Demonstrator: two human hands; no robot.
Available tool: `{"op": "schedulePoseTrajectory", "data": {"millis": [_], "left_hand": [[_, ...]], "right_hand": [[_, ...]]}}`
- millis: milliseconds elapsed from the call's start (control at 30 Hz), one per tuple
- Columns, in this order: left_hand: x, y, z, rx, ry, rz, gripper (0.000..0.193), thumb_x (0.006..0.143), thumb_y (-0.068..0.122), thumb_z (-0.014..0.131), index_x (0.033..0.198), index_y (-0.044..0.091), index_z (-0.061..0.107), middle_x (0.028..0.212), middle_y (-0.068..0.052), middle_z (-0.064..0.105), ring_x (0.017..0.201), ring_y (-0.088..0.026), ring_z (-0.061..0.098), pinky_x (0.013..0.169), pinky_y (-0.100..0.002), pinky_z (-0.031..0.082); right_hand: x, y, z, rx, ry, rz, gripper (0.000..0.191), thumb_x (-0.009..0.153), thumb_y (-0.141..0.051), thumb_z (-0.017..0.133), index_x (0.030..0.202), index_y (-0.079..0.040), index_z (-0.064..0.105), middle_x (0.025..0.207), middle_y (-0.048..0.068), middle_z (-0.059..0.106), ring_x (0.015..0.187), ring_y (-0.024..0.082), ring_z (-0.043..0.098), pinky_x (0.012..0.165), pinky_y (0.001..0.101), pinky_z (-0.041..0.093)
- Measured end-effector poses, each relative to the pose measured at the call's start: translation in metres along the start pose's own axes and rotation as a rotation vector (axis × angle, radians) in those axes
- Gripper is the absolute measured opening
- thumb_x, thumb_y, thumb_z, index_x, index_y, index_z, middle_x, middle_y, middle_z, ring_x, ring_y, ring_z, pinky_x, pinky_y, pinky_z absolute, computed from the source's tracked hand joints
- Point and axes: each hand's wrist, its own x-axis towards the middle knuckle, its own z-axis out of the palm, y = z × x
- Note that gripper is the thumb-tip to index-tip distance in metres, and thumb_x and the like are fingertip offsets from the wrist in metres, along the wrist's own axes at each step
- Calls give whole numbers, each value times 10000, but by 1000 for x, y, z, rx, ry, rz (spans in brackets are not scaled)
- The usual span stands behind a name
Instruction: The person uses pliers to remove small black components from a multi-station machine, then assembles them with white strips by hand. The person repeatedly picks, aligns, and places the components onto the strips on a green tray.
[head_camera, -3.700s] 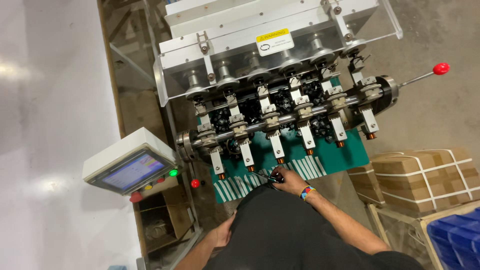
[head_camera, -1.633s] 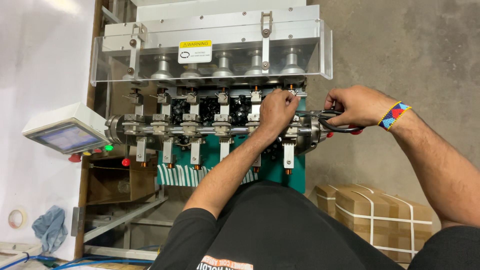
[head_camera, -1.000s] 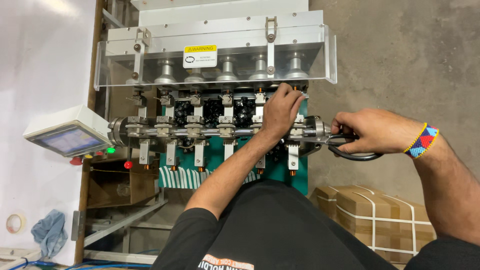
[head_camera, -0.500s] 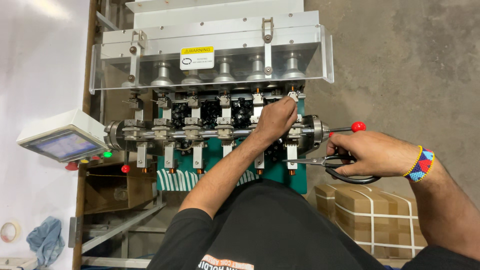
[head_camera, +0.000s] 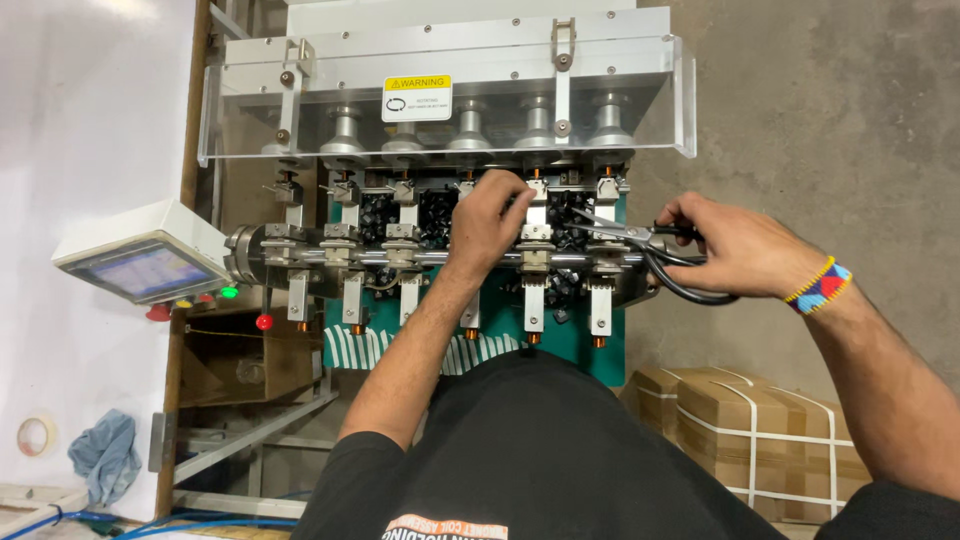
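From the head view I see my left hand (head_camera: 487, 222) reaching into the middle of the machine (head_camera: 450, 200), its fingers curled and pinched on something small near the upper end of one of the metal clamp stations (head_camera: 535, 262); what exactly it pinches is hidden under the knuckles, so I cannot tell whether it is a wire or a part of the clamp. My right hand (head_camera: 735, 245) is closed around the black handles of a pair of scissors (head_camera: 640, 245), with the blades pointing left toward the stations on the right side and slightly parted, the tips lying just beside the rightmost stations. The scissors are in the air, not resting on anything. As I judge it, the trimming along the row of stations is under way rather than finished: the blades have not closed on anything I can see, and the stations to the left sit untouched by either hand. The clear guard (head_camera: 440, 90) over the spindles is in place above. To the left hangs a control screen (head_camera: 140, 268), and strapped cardboard boxes (head_camera: 740, 425) stand at lower right.
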Motion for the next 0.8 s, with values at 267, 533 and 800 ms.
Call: {"op": "schedulePoseTrajectory", "data": {"millis": [267, 533, 800], "left_hand": [[-9, -9, 15, 199, -125, -342, 286, 910, 370, 754, 864, 87, 759, 872, -103, 640, 772, -309, 662, 662, -454, 503], [-6, -19, 45, 74, -47, -326, 249, 912, 297, 718, 855, 56, 745, 867, -106, 640, 763, -310, 665, 673, -468, 503], [-14, -42, 36, 296, -169, -234, 217, 906, 203, 731, 810, 9, 720, 897, -145, 651, 748, -344, 677, 676, -487, 548]], "right_hand": [[73, -11, 42, -115, -164, 60, 675, 712, -509, 778, 1224, -115, 583, 1045, 145, 757, 954, 322, 739, 829, 445, 566], [67, -20, 60, -83, -71, 47, 500, 762, -344, 802, 1168, -111, 627, 959, 129, 768, 883, 328, 740, 775, 436, 571], [27, -40, 35, -30, -160, -13, 437, 769, -339, 792, 1120, -132, 635, 877, 96, 771, 800, 302, 739, 732, 421, 569]]}}
